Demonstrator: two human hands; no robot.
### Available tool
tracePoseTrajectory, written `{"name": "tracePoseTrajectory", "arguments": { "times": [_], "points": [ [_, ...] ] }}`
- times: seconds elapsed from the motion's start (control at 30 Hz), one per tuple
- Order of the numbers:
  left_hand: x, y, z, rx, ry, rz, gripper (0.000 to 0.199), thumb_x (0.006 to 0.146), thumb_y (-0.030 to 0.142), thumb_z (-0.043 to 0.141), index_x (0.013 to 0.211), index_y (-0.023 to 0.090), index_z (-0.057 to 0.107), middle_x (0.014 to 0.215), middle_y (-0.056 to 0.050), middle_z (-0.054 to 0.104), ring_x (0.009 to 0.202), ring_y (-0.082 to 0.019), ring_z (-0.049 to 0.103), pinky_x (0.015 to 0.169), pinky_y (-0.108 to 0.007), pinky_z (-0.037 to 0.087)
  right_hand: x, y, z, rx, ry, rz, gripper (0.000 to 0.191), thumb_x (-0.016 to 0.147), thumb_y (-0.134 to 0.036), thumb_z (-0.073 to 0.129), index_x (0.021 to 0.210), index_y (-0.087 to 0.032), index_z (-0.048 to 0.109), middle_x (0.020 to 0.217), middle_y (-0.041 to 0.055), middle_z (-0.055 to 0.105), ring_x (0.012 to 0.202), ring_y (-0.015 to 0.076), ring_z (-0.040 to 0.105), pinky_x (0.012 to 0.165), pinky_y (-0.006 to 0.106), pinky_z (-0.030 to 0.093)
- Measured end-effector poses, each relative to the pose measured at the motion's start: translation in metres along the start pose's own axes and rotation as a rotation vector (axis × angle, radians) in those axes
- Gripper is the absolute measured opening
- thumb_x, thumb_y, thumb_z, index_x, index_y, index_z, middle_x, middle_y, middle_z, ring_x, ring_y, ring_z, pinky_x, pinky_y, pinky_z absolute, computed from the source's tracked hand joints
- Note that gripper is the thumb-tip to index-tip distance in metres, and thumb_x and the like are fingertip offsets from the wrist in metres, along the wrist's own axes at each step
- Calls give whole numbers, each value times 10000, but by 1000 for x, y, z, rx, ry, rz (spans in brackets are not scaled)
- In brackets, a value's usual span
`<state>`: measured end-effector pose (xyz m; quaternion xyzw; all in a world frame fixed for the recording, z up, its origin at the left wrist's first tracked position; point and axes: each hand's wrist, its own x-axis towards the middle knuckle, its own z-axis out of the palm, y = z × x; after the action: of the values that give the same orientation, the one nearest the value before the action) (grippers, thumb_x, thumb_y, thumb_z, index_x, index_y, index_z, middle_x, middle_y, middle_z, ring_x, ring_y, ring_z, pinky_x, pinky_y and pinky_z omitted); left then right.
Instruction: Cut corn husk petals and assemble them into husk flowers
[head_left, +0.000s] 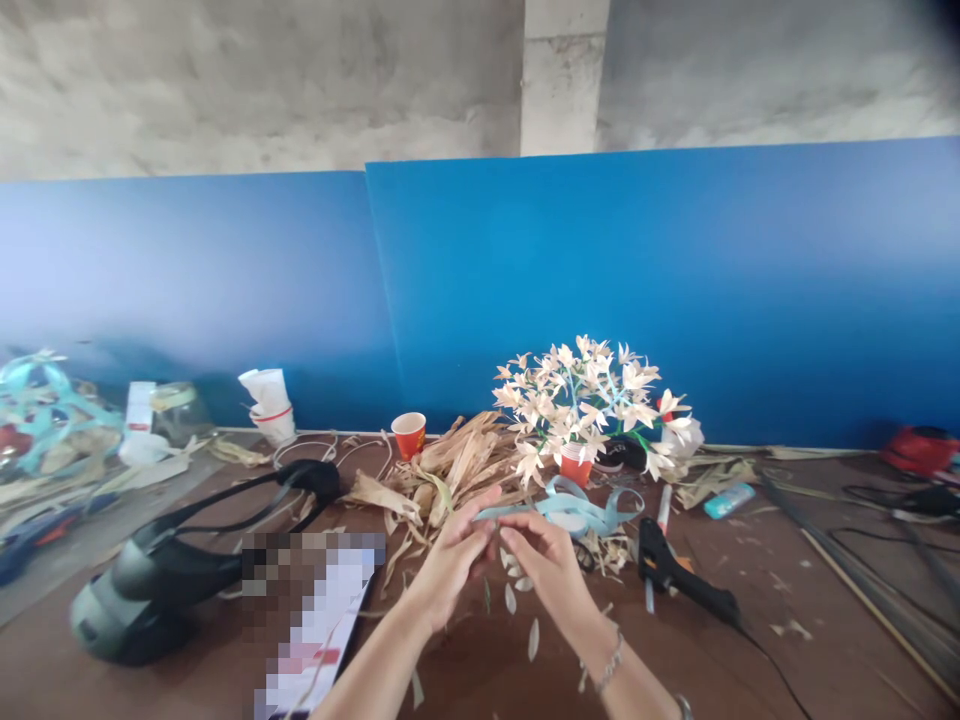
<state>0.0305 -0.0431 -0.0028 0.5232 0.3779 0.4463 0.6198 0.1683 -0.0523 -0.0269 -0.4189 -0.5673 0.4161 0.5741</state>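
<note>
**Two hands close together over a littered table**

Nearest the person, the left hand (454, 560) and right hand (546, 555) bend their fingers toward each other above the brown table (637, 665). A pale-blue strip (495, 511) shows at their fingertips, its long axis running left to right, toward the looped ribbon (589, 512); I can't tell whether either grip is closed on it. To the right lies a black glue gun (656, 555), handle angled back toward the person. Beyond, cream flowers (581, 400) rise above a red cup (576, 468), beside heaped husks (469, 455); behind stands a blue partition (525, 270).
</note>
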Motion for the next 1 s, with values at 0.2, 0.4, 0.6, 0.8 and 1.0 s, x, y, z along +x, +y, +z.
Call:
{"name": "tracePoseTrajectory", "arguments": {
  "times": [0.2, 0.4, 0.6, 0.8, 1.0],
  "points": [
    [0, -5, -2, 39, -111, -11, 460, 765, 308, 558, 1215, 236, 499, 637, 24, 483, 527, -89, 371, 458, -193, 221, 2, 4, -4, 63, -31, 76, 222, 760, -398, 599, 753, -177, 615, 569, -12, 569, 477, 102, 463, 441, 208, 367],
    [2, -6, -2, 52, -121, 17, 477, 747, 344, 597, 1198, 209, 517, 587, 29, 479, 477, -76, 342, 437, -194, 191, 0, 2, -3, 123, 58, 109, 256, 753, -412, 598, 688, -167, 566, 504, -48, 469, 446, 76, 365, 429, 199, 293],
    [4, -7, -1, 103, -75, 12, 388, 748, 347, 586, 1104, 193, 572, 597, 28, 495, 514, -89, 400, 451, -190, 235, 2, 1, -6, 61, 93, 73, 274, 731, -427, 609, 678, -161, 570, 534, -36, 478, 482, 90, 403, 463, 211, 334],
    [8, -10, 1, 275, -16, 118, 215, 722, 360, 607, 735, 146, 622, 570, 19, 518, 514, -96, 416, 479, -209, 284, 5, -2, -10, 51, 140, 62, 312, 684, -460, 645, 647, -155, 591, 547, -29, 495, 492, 90, 413, 469, 212, 348],
    [6, -10, -1, 218, -80, -19, 254, 755, 403, 571, 708, 155, 597, 532, 24, 563, 399, -62, 346, 415, -196, 232, 3, -6, -8, 243, 14, 220, 323, 669, -473, 662, 669, -157, 593, 481, -57, 428, 421, 61, 339, 400, 192, 282]
  ]
}}
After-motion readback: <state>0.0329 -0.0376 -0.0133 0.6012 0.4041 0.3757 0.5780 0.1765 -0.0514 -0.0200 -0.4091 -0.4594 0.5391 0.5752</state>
